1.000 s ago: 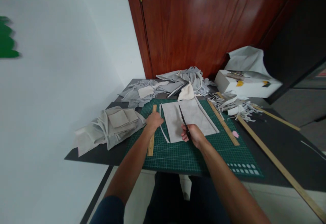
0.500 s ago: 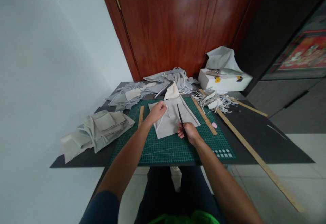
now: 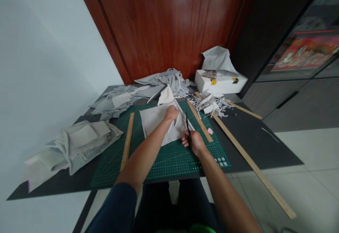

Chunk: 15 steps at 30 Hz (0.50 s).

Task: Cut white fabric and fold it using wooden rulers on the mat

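Observation:
A piece of light grey fabric (image 3: 152, 118) lies on a green cutting mat (image 3: 169, 160). Over its middle, my left hand (image 3: 171, 113) is closed on a narrow fabric strip (image 3: 170, 127), whose pale end hangs below the fingers. Black scissors (image 3: 186, 120) are held in my right hand (image 3: 195, 142), with the blades pointing away from me above the fabric's right part. Whether the blades are apart cannot be made out. A small cream cloth piece (image 3: 166, 95) rests at the fabric's far edge.
Wooden rulers (image 3: 128, 139) flank the fabric, and a longer one (image 3: 251, 162) overhangs the table's front edge. Grey scraps (image 3: 169, 81), folded fabric (image 3: 87, 137) and a heap of thin offcuts (image 3: 212, 102) surround the mat. A white box (image 3: 221, 84) stands at the back right.
My left hand has moved rightward across the fabric, from its left part to its middle. My right hand still holds the scissors. The camera view has turned to the right.

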{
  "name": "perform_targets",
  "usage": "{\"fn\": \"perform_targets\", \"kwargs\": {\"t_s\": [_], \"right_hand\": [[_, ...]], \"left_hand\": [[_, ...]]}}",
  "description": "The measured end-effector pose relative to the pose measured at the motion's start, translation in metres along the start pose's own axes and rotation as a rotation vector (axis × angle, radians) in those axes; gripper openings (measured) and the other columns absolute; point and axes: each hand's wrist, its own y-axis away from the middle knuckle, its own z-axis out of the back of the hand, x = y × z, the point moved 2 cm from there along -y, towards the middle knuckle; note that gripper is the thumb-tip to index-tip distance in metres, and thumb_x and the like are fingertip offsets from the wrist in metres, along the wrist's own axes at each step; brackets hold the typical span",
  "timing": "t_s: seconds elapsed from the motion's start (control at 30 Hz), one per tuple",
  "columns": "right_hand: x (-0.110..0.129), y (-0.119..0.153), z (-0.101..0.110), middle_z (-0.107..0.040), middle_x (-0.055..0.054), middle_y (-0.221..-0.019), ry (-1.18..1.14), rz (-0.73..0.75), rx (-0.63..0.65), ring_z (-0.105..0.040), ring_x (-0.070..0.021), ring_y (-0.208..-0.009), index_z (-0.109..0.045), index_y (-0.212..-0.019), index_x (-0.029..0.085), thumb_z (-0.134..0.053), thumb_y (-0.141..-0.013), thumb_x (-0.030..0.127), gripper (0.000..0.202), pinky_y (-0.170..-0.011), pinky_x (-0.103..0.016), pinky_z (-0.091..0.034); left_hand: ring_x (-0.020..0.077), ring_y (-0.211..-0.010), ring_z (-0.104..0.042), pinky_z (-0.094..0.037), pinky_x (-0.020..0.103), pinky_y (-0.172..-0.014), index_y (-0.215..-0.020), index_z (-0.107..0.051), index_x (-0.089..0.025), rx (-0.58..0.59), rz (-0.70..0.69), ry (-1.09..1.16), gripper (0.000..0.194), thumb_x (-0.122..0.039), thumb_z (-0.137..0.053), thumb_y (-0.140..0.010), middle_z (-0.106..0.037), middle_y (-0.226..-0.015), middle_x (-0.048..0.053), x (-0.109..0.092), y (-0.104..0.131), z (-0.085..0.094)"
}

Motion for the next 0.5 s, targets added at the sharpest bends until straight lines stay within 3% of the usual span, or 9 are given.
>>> {"fn": "perform_targets", "kwargs": {"t_s": [0.1, 0.3, 0.4, 0.5], "right_hand": [[0.000, -0.001, 0.008, -0.066, -0.004, -0.057, -0.051, 0.013, -0.013, -0.058, -0.0143, -0.043, -0.060, -0.072, 0.020, -0.062, -0.090, 0.031, 0.022, -0.040, -0.023, -0.046], [0.002, -0.003, 0.017, -0.065, -0.002, -0.058, -0.179, 0.061, -0.057, -0.058, -0.0134, -0.043, -0.059, -0.075, 0.021, -0.065, -0.092, 0.033, 0.022, -0.039, -0.021, -0.045], [0.009, -0.006, 0.023, -0.066, -0.003, -0.059, -0.218, 0.104, -0.083, -0.060, -0.0138, -0.045, -0.059, -0.075, 0.021, -0.066, -0.093, 0.035, 0.023, -0.040, -0.022, -0.047], [0.018, -0.009, 0.030, -0.067, -0.003, -0.061, -0.232, 0.148, -0.124, -0.062, -0.0148, -0.047, -0.060, -0.077, 0.021, -0.066, -0.093, 0.036, 0.022, -0.042, -0.023, -0.050]], "left_hand": [[0.0256, -0.123, -0.073, -0.054, 0.031, -0.105, -0.102, -0.080, -0.019, 0.000, -0.071, -0.031, 0.030, -0.002, -0.066, -0.082, -0.081, -0.120, 0.010, -0.019, -0.014, -0.017], [0.0263, -0.112, -0.076, -0.055, 0.036, -0.106, -0.096, -0.085, -0.015, -0.023, -0.252, 0.101, 0.023, -0.007, -0.066, -0.086, -0.084, -0.109, 0.011, -0.049, -0.048, -0.045], [0.0251, -0.108, -0.077, -0.058, 0.037, -0.104, -0.108, -0.083, -0.012, 0.030, -0.305, 0.307, 0.027, -0.010, -0.065, -0.088, -0.083, -0.110, 0.011, -0.057, -0.062, -0.061], [0.0245, -0.115, -0.076, -0.060, 0.038, -0.102, -0.137, -0.072, -0.014, 0.210, -0.391, 0.627, 0.051, -0.010, -0.064, -0.088, -0.076, -0.135, 0.015, -0.060, -0.068, -0.076]]}}
